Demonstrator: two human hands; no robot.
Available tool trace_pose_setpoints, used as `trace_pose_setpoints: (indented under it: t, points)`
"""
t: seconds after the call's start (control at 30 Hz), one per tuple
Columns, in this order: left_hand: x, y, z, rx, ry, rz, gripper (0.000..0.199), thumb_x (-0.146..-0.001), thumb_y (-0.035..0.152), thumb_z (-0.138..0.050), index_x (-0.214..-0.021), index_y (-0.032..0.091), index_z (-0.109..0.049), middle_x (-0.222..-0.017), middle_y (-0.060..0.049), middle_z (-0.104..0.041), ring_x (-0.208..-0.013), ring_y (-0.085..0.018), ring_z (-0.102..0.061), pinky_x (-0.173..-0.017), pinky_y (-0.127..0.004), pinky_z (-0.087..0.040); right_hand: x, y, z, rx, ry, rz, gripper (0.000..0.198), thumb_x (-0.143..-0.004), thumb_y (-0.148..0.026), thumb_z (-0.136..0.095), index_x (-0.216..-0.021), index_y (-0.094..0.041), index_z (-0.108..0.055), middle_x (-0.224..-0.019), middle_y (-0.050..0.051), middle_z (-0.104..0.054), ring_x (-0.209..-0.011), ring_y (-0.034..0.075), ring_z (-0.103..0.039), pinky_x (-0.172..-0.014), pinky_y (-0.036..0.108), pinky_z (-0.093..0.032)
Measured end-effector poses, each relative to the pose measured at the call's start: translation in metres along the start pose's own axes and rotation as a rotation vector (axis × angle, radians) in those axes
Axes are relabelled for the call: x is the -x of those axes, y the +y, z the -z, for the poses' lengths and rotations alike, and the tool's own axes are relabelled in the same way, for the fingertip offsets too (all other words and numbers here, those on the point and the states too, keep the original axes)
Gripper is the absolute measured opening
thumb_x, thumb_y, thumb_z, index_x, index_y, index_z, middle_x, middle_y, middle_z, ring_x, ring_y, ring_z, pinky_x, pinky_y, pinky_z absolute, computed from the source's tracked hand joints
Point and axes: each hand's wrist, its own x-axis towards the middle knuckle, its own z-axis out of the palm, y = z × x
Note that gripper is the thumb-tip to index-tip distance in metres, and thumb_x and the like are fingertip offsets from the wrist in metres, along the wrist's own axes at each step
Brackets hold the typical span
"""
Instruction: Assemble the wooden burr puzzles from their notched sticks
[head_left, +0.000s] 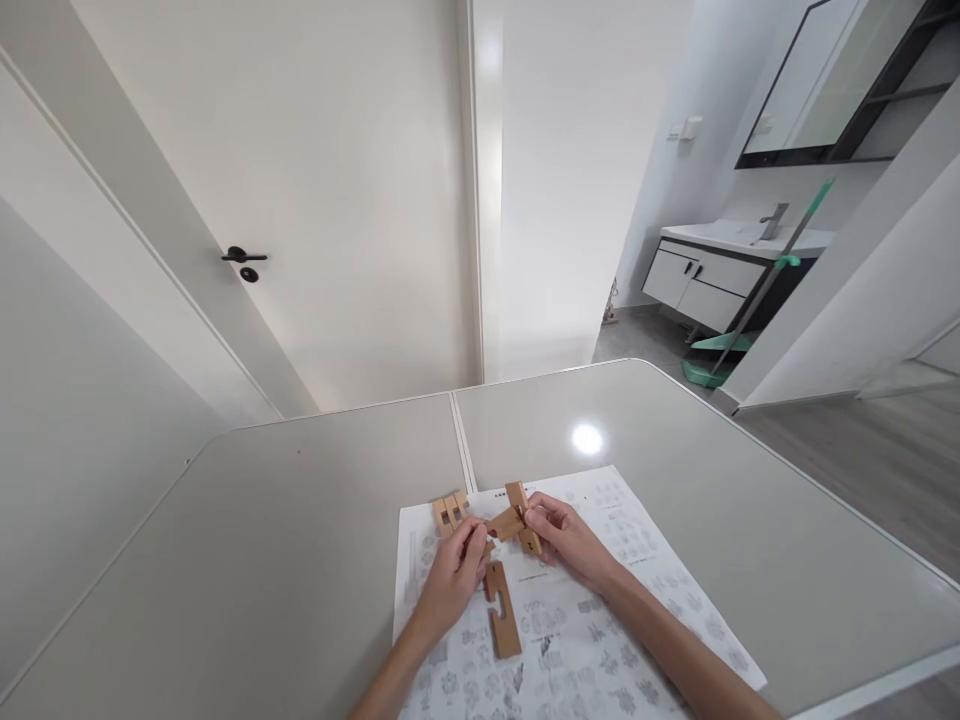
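Two hands [452, 572] [568, 545] hold wooden pieces [507, 524] (printed paper [574, 612] beneath).

A home is indicated — a white door [367, 180] with a black lever handle [244, 256] is seen at eleven o'clock, a white-fronted washbasin cabinet [705, 288] and black-framed mirror [817, 85] at two, a green plastic dustpan [703, 376] at three.

A block [507, 638] lies on the paper [634, 590], atop the table [262, 550] (door [360, 200] behind it)
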Motion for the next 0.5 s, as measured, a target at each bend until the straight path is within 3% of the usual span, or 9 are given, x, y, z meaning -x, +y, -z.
trace_pose_setpoints:
  t: [0.2,0.5]
  points:
    - [0.001,0.001,-0.002,-0.020,0.012,-0.016,0.041,-0.098,0.060,-0.048,-0.084,0.021,-0.046,-0.062,0.009,-0.025,-0.051,-0.008,-0.021,-0.048,-0.023,-0.021,0.002,-0.005,-0.002,-0.011,-0.062,0.005,0.050,-0.091,-0.069,-0.057,-0.078,-0.021,-0.054,-0.065,-0.004,-0.055,-0.049,0.010,-0.043,-0.047,0.024,-0.032]
    - [0.002,-0.005,0.002,-0.062,0.005,-0.042,0.037,-0.101,0.054,-0.047,-0.087,0.020,-0.050,-0.064,0.008,-0.024,-0.052,-0.010,-0.023,-0.049,-0.023,-0.021,-0.003,0.004,0.008,-0.042,-0.053,0.009,0.047,-0.085,-0.061,-0.072,-0.072,-0.021,-0.049,-0.055,-0.008,-0.047,-0.047,0.009,-0.037,-0.047,0.023,-0.030]
